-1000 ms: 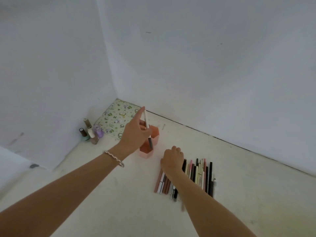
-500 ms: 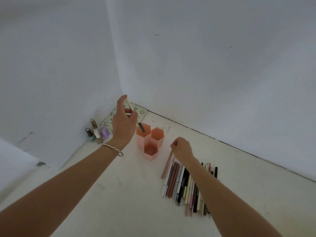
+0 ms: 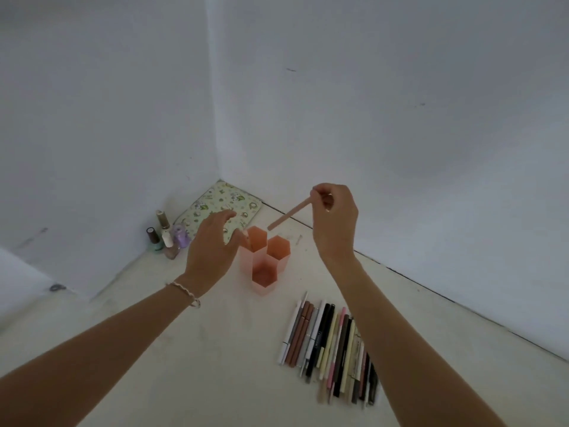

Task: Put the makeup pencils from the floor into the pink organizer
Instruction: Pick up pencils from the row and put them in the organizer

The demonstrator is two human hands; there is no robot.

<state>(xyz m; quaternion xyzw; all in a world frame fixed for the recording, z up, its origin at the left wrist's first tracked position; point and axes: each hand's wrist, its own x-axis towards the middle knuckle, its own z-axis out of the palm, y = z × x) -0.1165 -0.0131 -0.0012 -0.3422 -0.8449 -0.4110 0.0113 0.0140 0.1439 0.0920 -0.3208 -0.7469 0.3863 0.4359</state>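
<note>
Nearest to you, your two bare forearms are reaching in from the bottom corners, and between them the makeup pencils point(image 3: 331, 343) are lying side by side in a tight row on the pale floor point(image 3: 172, 359), fanning a little toward their far ends. Your right forearm is crossing over the right edge of that row. A beaded bracelet point(image 3: 184, 292) is sitting on your left wrist.

Just beyond the row, the pink organizer point(image 3: 264, 261) is standing upright on the floor, its three hexagonal cups joined together, the nearest cup the shortest. Your left hand point(image 3: 212, 251) is hovering just left of it with the fingers spread and slack, gripping nothing; the thumb side is lying close to the rim of the far left cup, where a thin pencil tip seems to be poking up, though it is too small to be sure.

Your right hand point(image 3: 334, 220) is hanging above and to the right of the organizer, pinching the top end of a pink pencil point(image 3: 289, 214) between thumb and fingertips. The pencil is slanting down to the left, its lower end hanging over the two far cups, clear of the rims.

Farther back, a cluster of nail polish bottles point(image 3: 164, 237) is standing against the left wall, and a patterned pouch point(image 3: 215, 204) is lying flat in the corner where the two white walls meet.
</note>
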